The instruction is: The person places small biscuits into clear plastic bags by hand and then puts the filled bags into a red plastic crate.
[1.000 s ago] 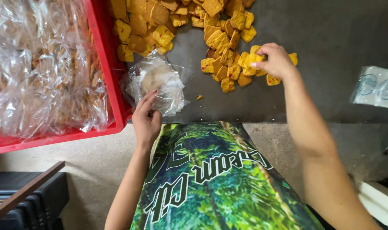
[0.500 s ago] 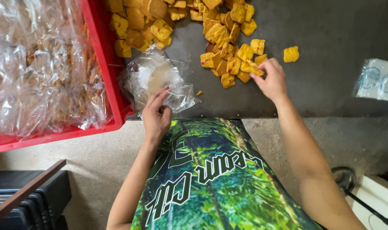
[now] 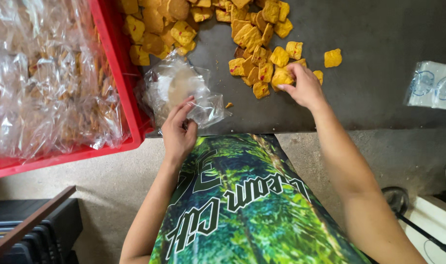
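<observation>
Left hand (image 3: 178, 131) is pinching the clear plastic bag (image 3: 181, 93) open at the worktop's (image 3: 379, 93) near edge; right hand (image 3: 303, 87) is closing on yellow crackers (image 3: 262, 61) from the pile, beside the red crate (image 3: 122, 73).

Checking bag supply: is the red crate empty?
No, the red crate is heaped with clear plastic bags of snacks.

Single head-worn camera, looking steeply down from close above the dark table (image 3: 379, 98); table edge, wearer's torso and forearms fill frame.
</observation>
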